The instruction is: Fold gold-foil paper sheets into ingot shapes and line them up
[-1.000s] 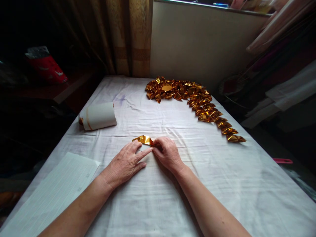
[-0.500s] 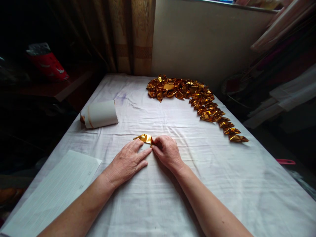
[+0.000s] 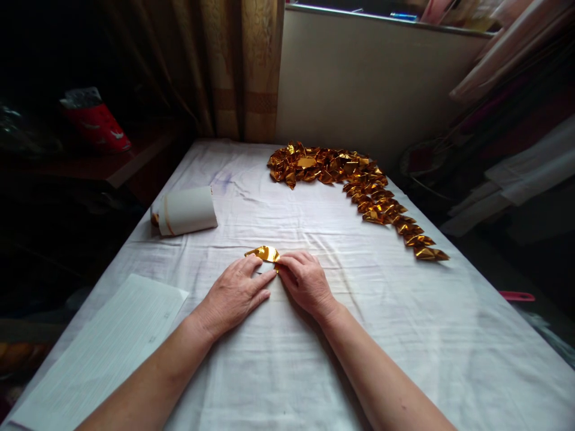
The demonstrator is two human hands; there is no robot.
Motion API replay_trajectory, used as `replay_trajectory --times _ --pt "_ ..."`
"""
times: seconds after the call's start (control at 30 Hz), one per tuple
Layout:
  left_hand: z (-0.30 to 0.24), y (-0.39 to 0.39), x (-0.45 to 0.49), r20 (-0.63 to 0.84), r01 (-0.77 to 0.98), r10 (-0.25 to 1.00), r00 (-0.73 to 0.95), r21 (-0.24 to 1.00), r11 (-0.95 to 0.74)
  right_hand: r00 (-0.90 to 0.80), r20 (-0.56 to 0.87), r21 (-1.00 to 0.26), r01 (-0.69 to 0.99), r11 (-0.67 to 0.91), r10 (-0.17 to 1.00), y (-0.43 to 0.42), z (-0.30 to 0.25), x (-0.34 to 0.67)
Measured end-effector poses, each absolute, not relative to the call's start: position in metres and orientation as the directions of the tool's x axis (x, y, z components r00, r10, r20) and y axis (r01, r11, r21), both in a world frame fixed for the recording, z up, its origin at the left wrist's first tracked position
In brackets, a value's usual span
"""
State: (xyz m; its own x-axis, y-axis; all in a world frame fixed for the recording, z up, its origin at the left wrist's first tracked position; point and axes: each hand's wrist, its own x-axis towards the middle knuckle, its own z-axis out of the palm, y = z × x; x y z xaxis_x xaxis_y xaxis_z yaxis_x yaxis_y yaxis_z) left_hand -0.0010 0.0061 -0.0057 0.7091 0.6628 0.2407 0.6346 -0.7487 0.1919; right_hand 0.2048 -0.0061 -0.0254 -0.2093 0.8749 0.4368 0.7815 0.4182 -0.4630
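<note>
A small piece of gold foil paper (image 3: 268, 254), partly folded and with a pale underside, lies on the white-clothed table between my hands. My left hand (image 3: 238, 287) rests on its left and near part, fingers spread and laid flat, the thumb apart. At the right end, my right hand (image 3: 306, 280) is closed in a pinch on the paper's edge, fingertips touching those of the left. The fingers cover part of the paper. Farther back lies a curved chain of folded gold foil pieces (image 3: 377, 206), bunched at the back and tapering to the right.
A white cardboard tube (image 3: 188, 211) lies on its side at the left. A lined paper sheet (image 3: 103, 347) is beside my left forearm on the cloth-covered table (image 3: 278, 383). A red packet (image 3: 101, 124) stands on a dark side surface. Clothes (image 3: 525, 167) hang at the right.
My right fingers have shifted slightly along the right edge of the foil paper, and its upper edge now looks more rounded. My left hand stays on it. The view has tilted slightly.
</note>
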Motion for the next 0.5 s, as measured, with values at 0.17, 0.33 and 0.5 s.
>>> replay_trajectory --times 0.17,0.33,0.5 --pt "-0.010 0.011 -0.004 0.295 0.617 0.686 0.665 0.299 -0.728 -0.285 0.417 -0.391 0.801 0.453 0.863 -0.010 -0.020 0.208" --pt "-0.014 0.020 -0.013 0.378 0.553 0.738 0.559 0.493 -0.672 -0.318 0.364 -0.326 0.837 0.439 0.876 -0.009 -0.014 0.208" --pt "-0.013 0.028 -0.023 0.372 0.584 0.784 0.497 0.526 -0.619 -0.306 0.346 -0.313 0.854 0.416 0.887 -0.009 -0.010 0.205"
